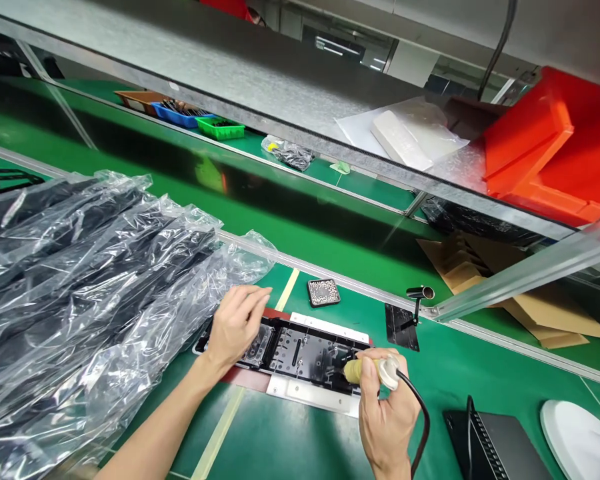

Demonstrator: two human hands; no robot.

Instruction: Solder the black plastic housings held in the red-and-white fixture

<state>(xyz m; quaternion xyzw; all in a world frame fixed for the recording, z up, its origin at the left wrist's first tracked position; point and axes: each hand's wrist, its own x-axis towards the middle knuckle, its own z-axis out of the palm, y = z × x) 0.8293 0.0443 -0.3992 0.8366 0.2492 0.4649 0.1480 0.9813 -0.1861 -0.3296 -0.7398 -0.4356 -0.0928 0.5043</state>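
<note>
A long black plastic housing [310,357] lies across the bench, held between white metal strips [313,397] on a reddish-brown base. My right hand [391,407] grips a soldering iron [375,371] by its yellowish handle, its black cord trailing down past my wrist. The iron points down at the housing's right part; its tip is hard to make out. Over the housing's left end is my left hand [234,325], fingers drawn together; whatever they hold, if anything, is too small to see. Beyond the housing sits a small black tray [323,292] of tiny metal pieces.
Plastic-wrapped dark parts [95,300] are piled at left. A metal iron holder [420,293] stands behind on the right. At lower right are a black box-like device [500,447] and a white round object [580,440]. A shelf [280,87] with a red bin [555,153] crosses above.
</note>
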